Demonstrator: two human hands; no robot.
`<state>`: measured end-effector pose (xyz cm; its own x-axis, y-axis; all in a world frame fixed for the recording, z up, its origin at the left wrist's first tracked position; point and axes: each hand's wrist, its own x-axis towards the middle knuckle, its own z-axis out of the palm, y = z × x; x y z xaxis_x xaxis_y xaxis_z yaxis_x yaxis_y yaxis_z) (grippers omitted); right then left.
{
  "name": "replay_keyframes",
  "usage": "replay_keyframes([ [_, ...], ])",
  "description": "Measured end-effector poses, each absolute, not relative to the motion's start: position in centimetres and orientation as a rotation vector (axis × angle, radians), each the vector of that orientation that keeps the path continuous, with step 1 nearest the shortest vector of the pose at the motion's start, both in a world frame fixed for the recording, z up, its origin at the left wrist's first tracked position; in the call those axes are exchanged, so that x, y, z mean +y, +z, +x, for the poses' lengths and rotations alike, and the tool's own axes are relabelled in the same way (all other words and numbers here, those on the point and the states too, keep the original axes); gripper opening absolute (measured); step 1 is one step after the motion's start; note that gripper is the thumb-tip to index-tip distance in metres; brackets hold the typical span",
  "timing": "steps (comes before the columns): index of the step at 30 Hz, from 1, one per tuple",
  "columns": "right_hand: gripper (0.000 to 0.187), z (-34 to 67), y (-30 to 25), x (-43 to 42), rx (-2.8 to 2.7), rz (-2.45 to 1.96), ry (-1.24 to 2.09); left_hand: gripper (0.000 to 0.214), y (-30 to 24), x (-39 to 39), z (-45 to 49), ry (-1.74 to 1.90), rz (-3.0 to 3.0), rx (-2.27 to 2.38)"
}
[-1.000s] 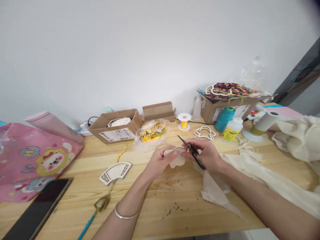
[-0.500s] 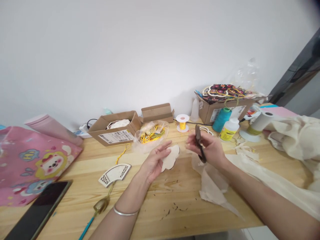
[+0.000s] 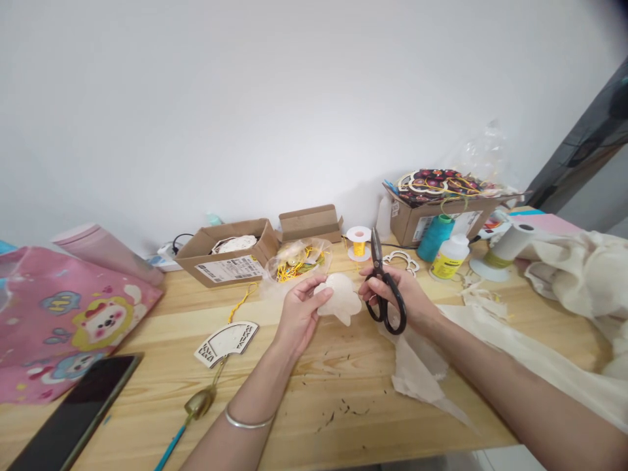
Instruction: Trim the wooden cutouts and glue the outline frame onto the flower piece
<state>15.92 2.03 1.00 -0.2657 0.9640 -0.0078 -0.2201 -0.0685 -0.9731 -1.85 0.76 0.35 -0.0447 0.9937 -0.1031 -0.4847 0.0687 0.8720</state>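
Observation:
Between thumb and fingers, my left hand (image 3: 302,309) grips a thin cream flower-shaped piece (image 3: 338,299) with scalloped edges; a small tab sticks out at its lower edge. I cannot tell whether it is cloth, board or both. Black-handled scissors (image 3: 384,288) are held in my right hand (image 3: 405,288), blades pointing up and away. The fingertips of that hand are close to the right edge of the flower-shaped piece. Below my right hand lies a cream cloth scrap (image 3: 422,379). Behind it, a scalloped wooden frame (image 3: 405,261) rests on the table.
A fan-shaped wooden ornament (image 3: 228,341), phone (image 3: 73,412) and pink bag (image 3: 93,320) are at left. Behind are a carton (image 3: 226,261), a bag of yellow cords (image 3: 299,261) and a yellow thread spool (image 3: 359,245). A glue bottle (image 3: 450,256) and crumpled cloth (image 3: 579,268) are at right.
The scissors have turned in my right hand, so their blades and both handle loops now show. The flower-shaped piece has shifted right and tilted, nearer to my right fingers.

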Motion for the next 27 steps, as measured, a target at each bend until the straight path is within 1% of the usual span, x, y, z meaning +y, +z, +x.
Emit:
replay_keyframes([
  [4, 0.043, 15.3, 0.4, 1.9, -1.262, -0.922, 1.548, 0.027, 0.2, 0.6, -1.5, 1.387, 0.789, 0.934],
  [7, 0.040, 15.3, 0.0, 2.2, -1.340, -0.884, 1.441, 0.025, 0.3, 0.4, -1.3, 1.345, 0.803, 0.912],
  [9, 0.034, 15.6, 0.1, 2.3, -1.423, -0.875, 1.293, 0.023, 0.6, 0.3, -1.4, 1.296, 0.777, 0.848],
  [11, 0.024, 16.1, 0.5, 2.3, -1.561, -0.868, 1.084, 0.032, 0.9, 0.1, -1.6, 1.173, 0.713, 0.792],
  [13, 0.013, 16.6, 1.0, 2.2, -1.774, -0.810, 0.859, 0.042, 1.0, -0.1, -1.8, 0.930, 0.624, 0.772],
  [14, 0.012, 16.7, 1.2, 2.1, -1.898, -0.755, 0.758, 0.044, 1.0, -0.3, -1.9, 0.794, 0.583, 0.770],
  [16, 0.020, 17.0, 1.5, 2.0, -2.112, -0.629, 0.596, 0.036, 0.8, -0.5, -1.9, 0.614, 0.524, 0.753],
  [18, 0.026, 17.0, 1.5, 1.9, -2.188, -0.566, 0.507, 0.023, 0.6, -0.6, -1.8, 0.645, 0.495, 0.728],
  [19, 0.026, 17.0, 1.5, 1.9, -2.158, -0.582, 0.497, 0.020, 0.4, -0.6, -1.7, 0.720, 0.489, 0.716],
  [22, 0.027, 16.9, 1.4, 2.0, -1.850, -0.748, 0.641, 0.028, 0.4, -0.2, -1.7, 0.994, 0.511, 0.698],
  [25, 0.039, 16.8, 1.4, 2.0, -1.517, -0.906, 1.000, 0.031, 0.6, 0.2, -2.0, 1.228, 0.551, 0.713],
  [27, 0.042, 16.6, 1.3, 1.9, -1.420, -0.932, 1.229, 0.031, 0.8, 0.4, -2.1, 1.338, 0.551, 0.717],
])
